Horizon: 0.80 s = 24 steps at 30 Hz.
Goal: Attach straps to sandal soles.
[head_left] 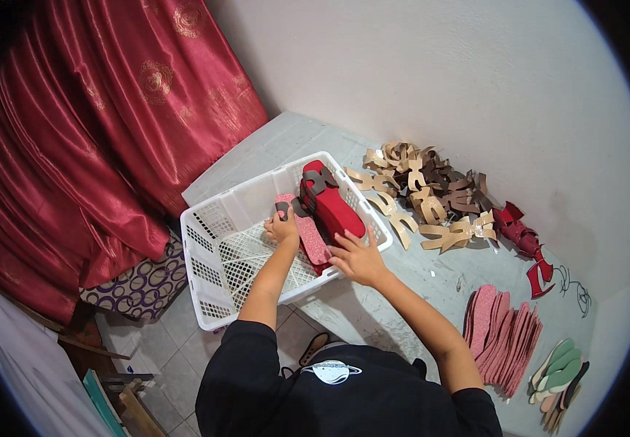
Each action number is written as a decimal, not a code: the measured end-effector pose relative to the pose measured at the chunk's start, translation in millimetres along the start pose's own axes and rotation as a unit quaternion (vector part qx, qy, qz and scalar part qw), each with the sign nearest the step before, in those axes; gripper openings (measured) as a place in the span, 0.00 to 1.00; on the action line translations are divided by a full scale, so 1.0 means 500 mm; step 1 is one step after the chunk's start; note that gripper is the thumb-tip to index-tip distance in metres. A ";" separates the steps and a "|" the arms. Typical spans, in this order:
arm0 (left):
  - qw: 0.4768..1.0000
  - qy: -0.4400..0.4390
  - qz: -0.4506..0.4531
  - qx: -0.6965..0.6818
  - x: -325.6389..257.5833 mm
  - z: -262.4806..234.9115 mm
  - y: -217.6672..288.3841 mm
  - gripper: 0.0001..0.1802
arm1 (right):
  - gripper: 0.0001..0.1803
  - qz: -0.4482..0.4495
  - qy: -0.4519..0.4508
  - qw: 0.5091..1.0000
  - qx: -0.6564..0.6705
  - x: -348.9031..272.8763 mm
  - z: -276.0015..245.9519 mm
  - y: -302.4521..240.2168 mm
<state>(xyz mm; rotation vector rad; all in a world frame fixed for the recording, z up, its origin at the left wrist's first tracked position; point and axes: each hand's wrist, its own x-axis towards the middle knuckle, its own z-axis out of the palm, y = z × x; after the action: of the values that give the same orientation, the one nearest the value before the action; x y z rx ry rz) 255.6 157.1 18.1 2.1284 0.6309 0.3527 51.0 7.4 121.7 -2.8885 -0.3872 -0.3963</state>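
Observation:
A white plastic basket (216,295) holds sandals in its right half. My left hand (282,229) is closed around the dark strap side of a pink speckled sandal (310,239), which lies slanted beside a red sandal (337,207) with a dark brown strap. My right hand (358,259) hovers over the basket's near right rim with fingers spread, close to the lower ends of both sandals. Whether its fingertips touch them I cannot tell. More red shows beneath the pink sandal, mostly hidden.
Beige and brown cut straps (431,207) lie heaped on the grey table (315,135) against the wall. Nearby are dark red straps (522,240) and a tangled cord (573,291). Pink insoles (501,339) and green ones (562,368) sit at the right. A red curtain (111,131) hangs at the left.

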 end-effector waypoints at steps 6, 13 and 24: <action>0.996 -0.053 -0.013 0.075 -0.025 -0.003 0.020 0.34 | 0.21 -0.041 0.027 0.998 0.041 -0.023 0.016 -0.018; 0.990 -0.101 -0.002 0.098 0.003 0.000 0.021 0.40 | 0.21 -0.034 0.073 0.996 0.042 -0.031 0.022 -0.015; 0.996 -0.017 0.090 0.012 -0.033 -0.028 0.072 0.41 | 0.27 0.059 0.107 0.988 0.097 -0.124 0.009 0.035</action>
<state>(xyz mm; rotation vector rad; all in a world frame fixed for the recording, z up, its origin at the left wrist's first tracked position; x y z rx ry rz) 246.9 139.4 55.0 2.2167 0.4265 0.4088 -0.5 -22.2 97.0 -2.6300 -0.2058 -0.6040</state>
